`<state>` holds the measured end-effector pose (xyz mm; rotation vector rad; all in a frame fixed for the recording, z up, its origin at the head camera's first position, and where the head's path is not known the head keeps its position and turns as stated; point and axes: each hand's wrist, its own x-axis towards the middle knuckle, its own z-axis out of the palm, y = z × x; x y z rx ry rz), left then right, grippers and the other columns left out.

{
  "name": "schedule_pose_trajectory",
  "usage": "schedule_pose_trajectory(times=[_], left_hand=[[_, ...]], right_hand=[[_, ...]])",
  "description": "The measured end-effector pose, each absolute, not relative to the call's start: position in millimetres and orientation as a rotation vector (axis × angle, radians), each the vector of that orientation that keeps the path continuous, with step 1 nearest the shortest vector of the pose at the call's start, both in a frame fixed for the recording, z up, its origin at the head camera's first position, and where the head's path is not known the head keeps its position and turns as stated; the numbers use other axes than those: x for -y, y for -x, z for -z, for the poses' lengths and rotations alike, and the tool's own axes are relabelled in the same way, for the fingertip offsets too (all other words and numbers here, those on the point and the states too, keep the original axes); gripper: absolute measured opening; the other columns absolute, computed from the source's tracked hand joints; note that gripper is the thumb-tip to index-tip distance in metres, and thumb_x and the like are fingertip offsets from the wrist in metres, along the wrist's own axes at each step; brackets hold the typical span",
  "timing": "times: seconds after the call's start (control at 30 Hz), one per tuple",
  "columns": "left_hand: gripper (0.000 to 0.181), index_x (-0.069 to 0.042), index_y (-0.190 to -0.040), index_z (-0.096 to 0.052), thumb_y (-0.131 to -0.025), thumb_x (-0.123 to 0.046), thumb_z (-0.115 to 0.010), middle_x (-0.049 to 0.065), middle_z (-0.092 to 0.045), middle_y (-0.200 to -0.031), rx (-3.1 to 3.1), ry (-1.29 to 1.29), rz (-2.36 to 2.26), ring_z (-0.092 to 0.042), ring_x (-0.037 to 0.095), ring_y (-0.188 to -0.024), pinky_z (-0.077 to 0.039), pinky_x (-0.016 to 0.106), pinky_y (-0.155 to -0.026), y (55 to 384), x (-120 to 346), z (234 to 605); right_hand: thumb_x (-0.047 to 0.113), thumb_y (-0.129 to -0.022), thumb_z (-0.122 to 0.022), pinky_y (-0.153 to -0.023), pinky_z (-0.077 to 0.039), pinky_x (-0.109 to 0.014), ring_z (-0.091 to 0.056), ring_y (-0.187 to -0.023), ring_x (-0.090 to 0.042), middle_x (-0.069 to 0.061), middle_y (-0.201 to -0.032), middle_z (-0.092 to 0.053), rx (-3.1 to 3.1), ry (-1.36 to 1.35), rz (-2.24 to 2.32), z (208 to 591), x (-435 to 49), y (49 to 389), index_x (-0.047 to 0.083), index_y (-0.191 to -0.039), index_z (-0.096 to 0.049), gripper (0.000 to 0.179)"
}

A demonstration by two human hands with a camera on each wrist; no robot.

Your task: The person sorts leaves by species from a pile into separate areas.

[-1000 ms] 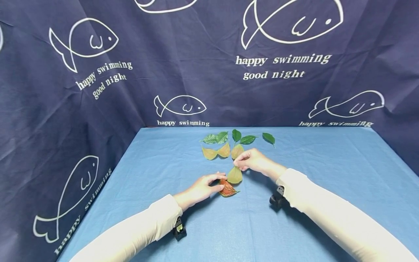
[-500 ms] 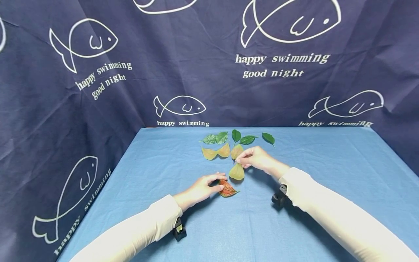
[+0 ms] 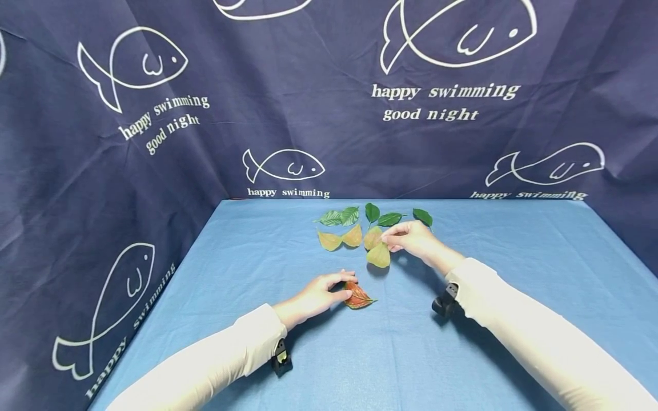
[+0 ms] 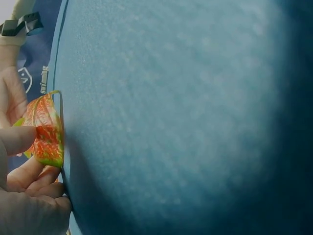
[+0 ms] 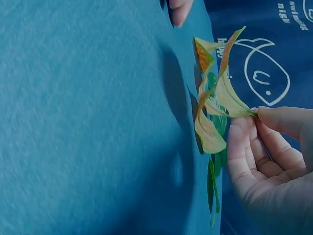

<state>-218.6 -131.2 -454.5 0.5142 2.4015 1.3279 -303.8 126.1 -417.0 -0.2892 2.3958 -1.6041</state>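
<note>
My right hand [image 3: 417, 241] pinches a yellow-green leaf [image 3: 378, 256] by its stem end between thumb and fingers. That leaf hangs above the cloth, its shadow below it, and partly overlaps another yellowish leaf [image 3: 372, 236] in the head view. The right wrist view shows the held leaf [image 5: 230, 95] curled, with an orange-tinged tip. Nearer the front, my left hand [image 3: 316, 294] holds a red leaf with green edges [image 3: 359, 297], thumb on its face and fingers at its edge. In the left wrist view the red leaf [image 4: 45, 128] stands tilted close to the cloth.
Two yellowish leaves [image 3: 329, 241] lie side by side left of the right hand. Behind them are several green leaves [image 3: 390, 219] in a loose row along the back of the blue cloth-covered table [image 3: 247, 257]. A dark blue fish-print curtain [image 3: 329, 114] rises behind.
My right hand has lifted the yellow-green leaf off its spot beside the red leaf and carried it backward and slightly right, toward the other yellowish leaves. The left hand stays put.
</note>
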Motion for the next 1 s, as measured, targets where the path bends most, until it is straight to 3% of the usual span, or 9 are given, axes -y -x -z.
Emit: schedule_pose_trajectory(times=[0.3, 0.6, 1.0], left_hand=[[0.036, -0.013, -0.13, -0.062, -0.095, -0.022, -0.062, -0.001, -0.047, -0.149, -2.41, -0.543, -1.318, -0.03, 0.021, -0.145, -0.022, 0.047, -0.12, 218.5, 132.2, 454.0], [0.036, -0.014, -0.131, -0.061, -0.096, -0.022, -0.061, -0.001, -0.046, -0.149, -2.418, -0.542, -1.299, -0.03, 0.021, -0.146, -0.021, 0.048, -0.12, 218.4, 132.3, 453.1], [0.035, -0.016, -0.13, -0.062, -0.095, -0.024, -0.062, -0.003, -0.047, -0.149, -2.421, -0.531, -1.303, -0.029, 0.021, -0.146, -0.02, 0.048, -0.12, 218.2, 132.2, 453.3]], right_hand=[[0.008, -0.092, -0.065, -0.085, -0.058, -0.04, -0.067, -0.071, -0.006, -0.009, -0.093, -0.075, -2.374, 0.24, 1.725, 415.2, -139.7, 310.2, -0.015, -0.116, -0.062, 0.034], [0.008, -0.092, -0.065, -0.08, -0.059, -0.031, -0.065, -0.069, -0.003, -0.003, -0.085, -0.074, -2.419, 0.157, 1.731, 421.2, -150.8, 317.3, -0.015, -0.116, -0.062, 0.033], [0.011, -0.094, -0.063, -0.07, -0.058, -0.023, -0.065, -0.067, -0.004, -0.007, -0.087, -0.075, -2.506, -0.004, 1.716, 435.2, -157.5, 331.5, -0.011, -0.115, -0.065, 0.031]])
